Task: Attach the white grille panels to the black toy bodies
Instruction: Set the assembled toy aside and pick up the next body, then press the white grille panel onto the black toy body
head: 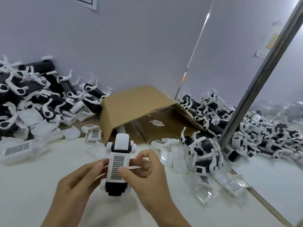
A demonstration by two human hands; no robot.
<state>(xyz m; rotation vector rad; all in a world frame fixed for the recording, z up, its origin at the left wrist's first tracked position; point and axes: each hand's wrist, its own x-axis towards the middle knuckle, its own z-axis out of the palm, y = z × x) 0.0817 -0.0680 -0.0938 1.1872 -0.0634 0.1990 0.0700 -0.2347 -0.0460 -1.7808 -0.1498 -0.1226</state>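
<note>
A black toy body [115, 188] is held upright above the white table between both hands. A white grille panel [117, 166] with a dark mesh strip lies on its top face. My left hand [78, 181] grips the toy's left side, fingertips at the panel's edge. My right hand [146, 174] holds the right side, with the thumb pressing on the mesh strip and the fingers curled behind. Loose white grille panels [16, 149] lie on the table to the left and in front of the box.
An open cardboard box [131, 104] lies on its side behind the toy. A heap of black-and-white toy bodies [32, 99] fills the back left; another heap [205, 151] sits at the right by a mirror with a metal frame [255, 86]. Clear plastic pieces [205, 192] lie at the right.
</note>
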